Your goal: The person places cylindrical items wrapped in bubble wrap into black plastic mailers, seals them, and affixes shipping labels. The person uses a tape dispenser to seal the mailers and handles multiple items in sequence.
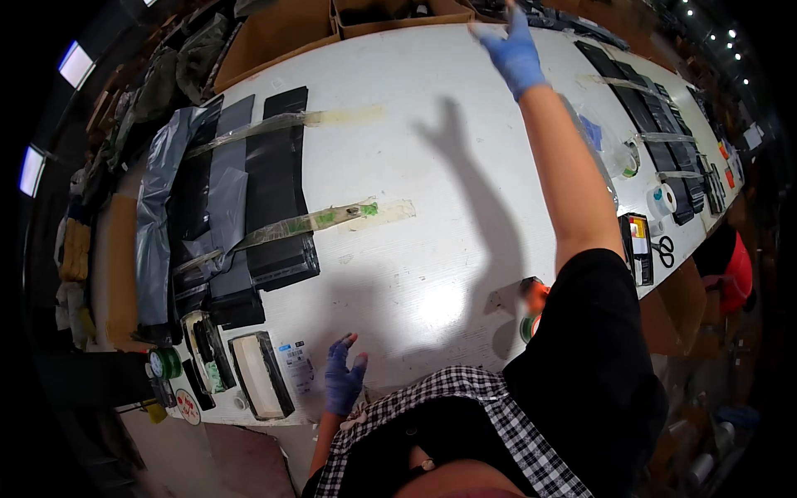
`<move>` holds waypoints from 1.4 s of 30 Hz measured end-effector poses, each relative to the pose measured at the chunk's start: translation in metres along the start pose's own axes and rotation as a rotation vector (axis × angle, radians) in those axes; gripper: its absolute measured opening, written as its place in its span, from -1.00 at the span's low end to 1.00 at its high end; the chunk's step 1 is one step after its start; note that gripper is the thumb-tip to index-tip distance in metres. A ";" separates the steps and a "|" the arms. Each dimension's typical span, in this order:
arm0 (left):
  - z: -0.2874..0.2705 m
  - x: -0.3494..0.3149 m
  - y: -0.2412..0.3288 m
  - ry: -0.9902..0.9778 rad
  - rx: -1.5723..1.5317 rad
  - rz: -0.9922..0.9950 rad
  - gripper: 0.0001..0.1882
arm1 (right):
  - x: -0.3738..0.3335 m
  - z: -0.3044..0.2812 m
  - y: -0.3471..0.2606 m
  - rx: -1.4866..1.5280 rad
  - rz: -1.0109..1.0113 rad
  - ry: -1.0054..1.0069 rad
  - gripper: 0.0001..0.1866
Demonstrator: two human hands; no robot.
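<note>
My right arm stretches far across the white table (390, 174). At its end, my right hand (515, 56), in a blue glove with bare fingertips, is open with fingers apart. It is above the far edge, close to a pile of dark plastic bags (573, 23), and I see nothing held in it. My left hand (342, 378), gloved the same way, is near the front edge with thumb and fingers apart, also holding nothing. Beside it lies a white-and-blue printed label (295, 365). An orange and green tape dispenser (533, 307) is partly hidden by my right sleeve.
Stacks of black and grey plastic mailing bags (282, 183) lie at left under clear tape strips; more black bags (643, 108) lie at right. An open black box (261, 375) stands front left. Scissors (663, 250) and a tape roll (662, 200) sit at right. Cardboard boxes (278, 41) line the back.
</note>
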State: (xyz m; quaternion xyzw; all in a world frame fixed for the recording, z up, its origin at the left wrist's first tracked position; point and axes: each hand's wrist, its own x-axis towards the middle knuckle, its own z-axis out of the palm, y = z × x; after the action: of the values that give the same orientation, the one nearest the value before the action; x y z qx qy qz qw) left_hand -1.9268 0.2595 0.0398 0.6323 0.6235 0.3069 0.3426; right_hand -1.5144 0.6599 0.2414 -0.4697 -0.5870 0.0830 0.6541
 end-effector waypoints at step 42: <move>-0.212 0.303 0.013 0.530 0.170 0.376 -0.87 | -0.415 -0.164 -0.105 1.021 1.516 -0.407 -0.30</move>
State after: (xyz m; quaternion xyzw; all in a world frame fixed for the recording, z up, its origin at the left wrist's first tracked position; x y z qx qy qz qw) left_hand -2.0819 0.5731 0.1613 0.6607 0.5867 0.4653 0.0521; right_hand -1.5460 0.2439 0.0511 -0.3594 -0.1200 0.8157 0.4371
